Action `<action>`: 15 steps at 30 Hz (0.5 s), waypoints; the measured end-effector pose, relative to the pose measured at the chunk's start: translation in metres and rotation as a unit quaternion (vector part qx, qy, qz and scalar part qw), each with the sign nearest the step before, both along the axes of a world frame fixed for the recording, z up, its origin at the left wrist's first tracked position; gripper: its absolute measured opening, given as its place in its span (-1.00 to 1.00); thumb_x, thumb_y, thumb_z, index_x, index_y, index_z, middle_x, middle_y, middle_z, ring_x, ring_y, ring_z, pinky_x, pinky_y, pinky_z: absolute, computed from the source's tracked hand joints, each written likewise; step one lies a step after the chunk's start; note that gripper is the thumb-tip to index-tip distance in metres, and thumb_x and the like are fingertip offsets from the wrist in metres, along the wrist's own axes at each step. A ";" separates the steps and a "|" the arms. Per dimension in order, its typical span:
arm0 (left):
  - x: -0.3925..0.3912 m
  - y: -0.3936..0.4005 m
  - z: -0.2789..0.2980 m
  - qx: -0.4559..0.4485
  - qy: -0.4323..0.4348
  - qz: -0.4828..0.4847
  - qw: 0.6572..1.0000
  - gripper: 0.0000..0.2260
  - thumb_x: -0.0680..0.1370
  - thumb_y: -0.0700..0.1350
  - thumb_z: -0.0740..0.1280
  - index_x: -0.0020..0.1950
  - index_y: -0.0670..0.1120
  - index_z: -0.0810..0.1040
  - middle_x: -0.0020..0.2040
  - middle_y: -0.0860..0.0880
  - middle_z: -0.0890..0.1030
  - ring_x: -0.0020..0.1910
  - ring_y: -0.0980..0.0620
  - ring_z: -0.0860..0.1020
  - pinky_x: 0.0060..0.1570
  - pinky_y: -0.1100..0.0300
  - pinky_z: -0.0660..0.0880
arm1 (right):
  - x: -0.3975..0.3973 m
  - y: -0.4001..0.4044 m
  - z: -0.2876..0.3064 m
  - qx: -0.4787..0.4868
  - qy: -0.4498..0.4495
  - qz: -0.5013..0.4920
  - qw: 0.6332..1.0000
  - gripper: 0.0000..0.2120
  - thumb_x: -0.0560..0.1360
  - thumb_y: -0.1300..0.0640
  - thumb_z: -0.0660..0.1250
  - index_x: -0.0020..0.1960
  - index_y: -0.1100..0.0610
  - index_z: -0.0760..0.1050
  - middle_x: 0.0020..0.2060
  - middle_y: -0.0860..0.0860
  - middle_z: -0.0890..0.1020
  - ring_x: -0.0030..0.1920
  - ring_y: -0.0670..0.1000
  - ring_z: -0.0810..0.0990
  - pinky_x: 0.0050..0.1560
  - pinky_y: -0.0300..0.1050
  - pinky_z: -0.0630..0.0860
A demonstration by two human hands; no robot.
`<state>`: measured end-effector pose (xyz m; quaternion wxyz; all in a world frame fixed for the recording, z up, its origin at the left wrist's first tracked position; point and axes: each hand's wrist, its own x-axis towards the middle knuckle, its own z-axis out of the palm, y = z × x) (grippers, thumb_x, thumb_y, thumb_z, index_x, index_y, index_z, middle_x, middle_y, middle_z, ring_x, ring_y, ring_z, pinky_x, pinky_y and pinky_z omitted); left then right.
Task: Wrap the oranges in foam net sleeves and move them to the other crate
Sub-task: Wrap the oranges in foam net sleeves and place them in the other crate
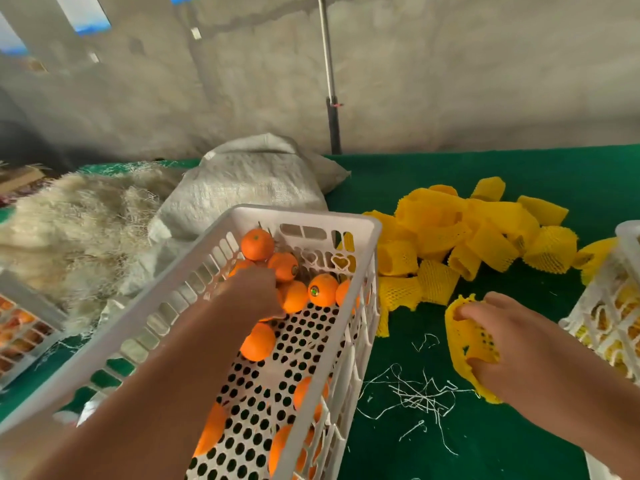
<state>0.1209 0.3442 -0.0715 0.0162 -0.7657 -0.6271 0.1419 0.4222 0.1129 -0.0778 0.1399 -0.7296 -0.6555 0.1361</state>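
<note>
Left hand [258, 292] being lowered into white perforated plastic crate [360, 306] at table's left side, fingers being curled over round orange fruit [294, 296] near crate's far end; firm grip not confirmed. Yellow foam net sleeve [467, 341] being held open on right hand [498, 344] over green felt table [519, 445]. Sleeve mouth should be kept stretched wide. Receiving white crate [623, 237] being seen at right edge.

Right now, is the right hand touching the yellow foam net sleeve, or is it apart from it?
Touching. The head view shows the right hand with its fingers pushed inside the yellow foam net sleeve, holding it above the green table.
</note>
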 end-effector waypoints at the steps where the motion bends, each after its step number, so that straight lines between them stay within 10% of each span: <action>1: -0.002 0.002 -0.009 -0.006 0.013 0.001 1.000 -0.47 0.41 0.17 0.56 0.24 -0.05 0.53 0.16 -0.08 0.52 0.15 -0.09 0.51 0.08 0.00 0.56 | 0.000 0.001 -0.001 -0.007 -0.004 -0.001 1.000 -0.45 0.50 -0.12 0.45 0.44 -0.24 0.36 0.04 -0.29 0.33 -0.13 -0.14 0.50 -0.28 -0.28 0.43; 7: 0.001 0.003 -0.030 0.013 0.060 0.026 0.998 -0.27 0.44 -0.03 0.56 0.54 -0.04 0.31 0.43 -0.17 0.28 0.42 -0.19 0.33 0.18 -0.14 0.52 | 0.002 0.001 -0.003 -0.019 0.006 0.001 1.000 -0.46 0.47 -0.13 0.46 0.39 -0.26 0.34 0.05 -0.34 0.34 -0.12 -0.14 0.53 -0.15 -0.12 0.59; 15: 0.006 -0.001 -0.015 0.063 0.048 0.048 0.996 -0.58 0.47 -0.06 0.47 0.31 -0.05 0.53 0.27 -0.14 0.42 0.25 -0.14 0.48 -0.01 0.01 0.53 | 0.001 0.001 -0.003 -0.021 -0.016 0.007 1.000 -0.46 0.49 -0.17 0.43 0.40 -0.28 0.31 0.04 -0.41 0.29 -0.15 -0.17 0.52 -0.23 -0.24 0.52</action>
